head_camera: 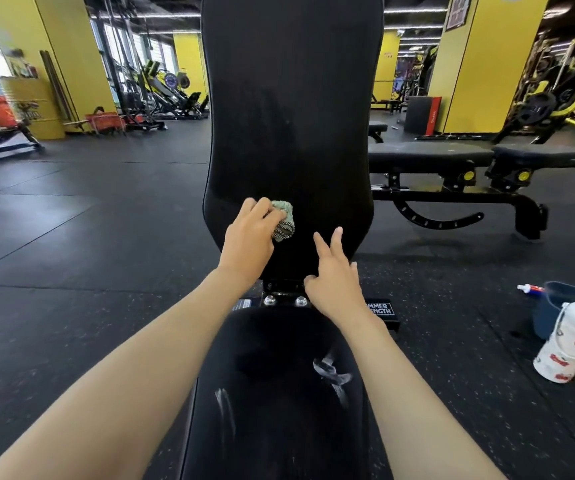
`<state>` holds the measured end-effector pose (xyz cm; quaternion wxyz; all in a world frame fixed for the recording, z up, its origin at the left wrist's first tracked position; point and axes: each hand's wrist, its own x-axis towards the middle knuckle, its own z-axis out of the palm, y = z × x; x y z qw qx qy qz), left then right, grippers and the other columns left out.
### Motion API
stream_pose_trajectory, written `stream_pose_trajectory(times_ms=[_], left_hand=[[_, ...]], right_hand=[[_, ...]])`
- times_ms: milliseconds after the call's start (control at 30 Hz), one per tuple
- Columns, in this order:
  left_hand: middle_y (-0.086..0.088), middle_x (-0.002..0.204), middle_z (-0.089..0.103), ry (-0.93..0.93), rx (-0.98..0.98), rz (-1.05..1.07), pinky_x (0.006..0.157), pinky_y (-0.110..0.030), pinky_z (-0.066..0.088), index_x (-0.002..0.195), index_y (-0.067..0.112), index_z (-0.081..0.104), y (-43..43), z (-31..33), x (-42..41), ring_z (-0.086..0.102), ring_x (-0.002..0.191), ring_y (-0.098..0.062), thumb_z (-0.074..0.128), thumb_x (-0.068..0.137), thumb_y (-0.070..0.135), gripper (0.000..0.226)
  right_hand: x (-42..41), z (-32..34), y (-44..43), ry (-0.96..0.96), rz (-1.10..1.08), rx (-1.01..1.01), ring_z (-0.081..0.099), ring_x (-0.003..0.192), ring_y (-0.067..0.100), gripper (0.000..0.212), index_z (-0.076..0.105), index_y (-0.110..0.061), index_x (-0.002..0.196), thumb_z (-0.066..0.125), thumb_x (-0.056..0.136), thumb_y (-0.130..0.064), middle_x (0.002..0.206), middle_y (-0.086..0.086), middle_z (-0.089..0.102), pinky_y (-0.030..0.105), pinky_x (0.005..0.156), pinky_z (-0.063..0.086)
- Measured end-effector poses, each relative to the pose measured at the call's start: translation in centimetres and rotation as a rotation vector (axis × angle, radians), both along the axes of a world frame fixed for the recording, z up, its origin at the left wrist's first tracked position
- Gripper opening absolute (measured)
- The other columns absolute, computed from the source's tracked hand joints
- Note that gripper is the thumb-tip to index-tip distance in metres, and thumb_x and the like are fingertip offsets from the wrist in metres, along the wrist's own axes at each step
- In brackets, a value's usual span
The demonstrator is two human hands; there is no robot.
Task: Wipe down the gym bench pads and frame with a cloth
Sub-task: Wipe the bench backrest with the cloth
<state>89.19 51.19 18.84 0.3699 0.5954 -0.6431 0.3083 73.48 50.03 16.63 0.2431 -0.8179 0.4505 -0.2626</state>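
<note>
The seat pad near you has white marks. Your left grip squeezes the cloth on the back pad to rub it. Your right grip holds nothing, fingers spread.

back pad: black, raised steeply upright
seat pad: black, smeared with white streaks
cloth: green, bunched, pressed against lower back pad

Commercial gym interior: an incline bench pad, a flat adjustable bench and plate-loaded machines stand on dark rubber flooring between yellow pillars.
</note>
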Motion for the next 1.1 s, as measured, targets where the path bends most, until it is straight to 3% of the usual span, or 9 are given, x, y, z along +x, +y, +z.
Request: stream_pose_trajectory(times_ms=[167, 300, 433, 533, 667, 800, 900, 1000, 1100], left_hand=[[-0.010, 0.083, 0.057, -0.164, 0.211, -0.116, 0.037, -0.034, 0.047, 0.092, 0.002, 0.070, 1.5, -1.3, 0.9, 0.037, 0.079, -0.017, 0.062, 0.058, -0.024, 0.044], [-0.010, 0.092, 0.056, -0.074, 0.019, -0.070, 0.043, -0.030, 0.046, 0.098, 0.001, 0.068, 1.9, 0.8, 1.7, 0.041, 0.087, -0.020, 0.038, 0.079, 0.001, 0.036], [-0.011, 0.093, 0.058, 0.044, -0.065, 0.041, 0.048, -0.025, 0.035, 0.097, 0.002, 0.067, 1.0, 0.9, 1.7, 0.040, 0.090, -0.020, 0.052, 0.069, -0.018, 0.037], [-0.010, 0.090, 0.057, 0.035, 0.043, 0.008, 0.044, -0.025, 0.038, 0.093, 0.002, 0.066, 1.2, -1.2, 1.4, 0.038, 0.087, -0.019, 0.061, 0.061, -0.022, 0.040], [-0.013, 0.093, 0.057, -0.157, 0.223, -0.107, 0.042, -0.027, 0.042, 0.096, 0.000, 0.066, 2.9, -1.5, 2.6, 0.039, 0.088, -0.019, 0.063, 0.057, -0.021, 0.045], [-0.014, 0.097, 0.056, 0.095, -0.053, 0.028, 0.048, -0.027, 0.037, 0.100, 0.001, 0.065, 3.7, 1.7, 5.1, 0.041, 0.094, -0.021, 0.051, 0.064, -0.020, 0.044], [-0.013, 0.097, 0.055, 0.155, -0.096, 0.104, 0.049, -0.032, 0.040, 0.099, 0.002, 0.063, 3.1, 2.5, 6.3, 0.038, 0.092, -0.022, 0.049, 0.064, -0.023, 0.045], [-0.011, 0.094, 0.054, 0.161, -0.017, 0.126, 0.045, -0.035, 0.041, 0.092, 0.001, 0.060, 3.2, 0.8, 5.7, 0.036, 0.089, -0.022, 0.050, 0.061, -0.024, 0.041], [-0.008, 0.097, 0.054, 0.036, 0.174, 0.109, 0.045, -0.028, 0.031, 0.094, 0.004, 0.059, 4.2, -2.0, 5.4, 0.037, 0.091, -0.021, 0.064, 0.057, -0.021, 0.046]], right_hand=[[0.4, 0.1, 0.0, 0.016, -0.005, 0.006, 0.012, 0.148, 0.026, 0.079, 0.007, -0.022, 0.155, 0.049, 0.090, -0.004, 0.159, 0.006, -0.021, 0.048, 0.118, -0.001], [0.8, 0.6, 0.0, 0.008, -0.021, 0.016, 0.009, 0.148, 0.030, 0.078, 0.006, -0.022, 0.154, 0.048, 0.091, -0.004, 0.159, 0.011, -0.020, 0.047, 0.118, -0.002], [1.7, 1.2, 0.5, 0.032, -0.039, 0.004, -0.007, 0.147, 0.037, 0.076, 0.005, -0.020, 0.155, 0.047, 0.093, -0.005, 0.156, 0.022, -0.022, 0.048, 0.119, 0.001], [2.5, 1.1, 0.8, 0.060, -0.049, -0.008, -0.011, 0.146, 0.041, 0.077, 0.006, -0.021, 0.154, 0.048, 0.091, -0.006, 0.153, 0.025, -0.027, 0.049, 0.119, 0.002], [2.7, 0.7, 0.8, 0.138, -0.076, -0.068, -0.010, 0.145, 0.044, 0.077, 0.007, -0.020, 0.154, 0.049, 0.091, -0.008, 0.149, 0.030, -0.031, 0.049, 0.119, 0.001], [2.7, 0.8, 0.5, 0.175, -0.089, -0.098, -0.004, 0.144, 0.047, 0.074, 0.009, -0.018, 0.154, 0.048, 0.092, -0.008, 0.148, 0.035, -0.028, 0.049, 0.120, 0.002], [2.6, 0.8, 0.4, 0.178, -0.081, -0.093, -0.003, 0.144, 0.047, 0.075, 0.010, -0.018, 0.155, 0.049, 0.092, -0.007, 0.148, 0.035, -0.026, 0.050, 0.119, 0.002], [2.7, 0.9, 0.5, 0.160, -0.085, -0.069, -0.004, 0.145, 0.045, 0.076, 0.010, -0.020, 0.154, 0.049, 0.091, -0.007, 0.150, 0.031, -0.028, 0.049, 0.119, 0.002], [2.6, 1.0, 0.8, 0.148, -0.081, -0.038, -0.003, 0.146, 0.043, 0.076, 0.010, -0.021, 0.155, 0.050, 0.091, -0.006, 0.151, 0.028, -0.028, 0.049, 0.119, 0.002]])
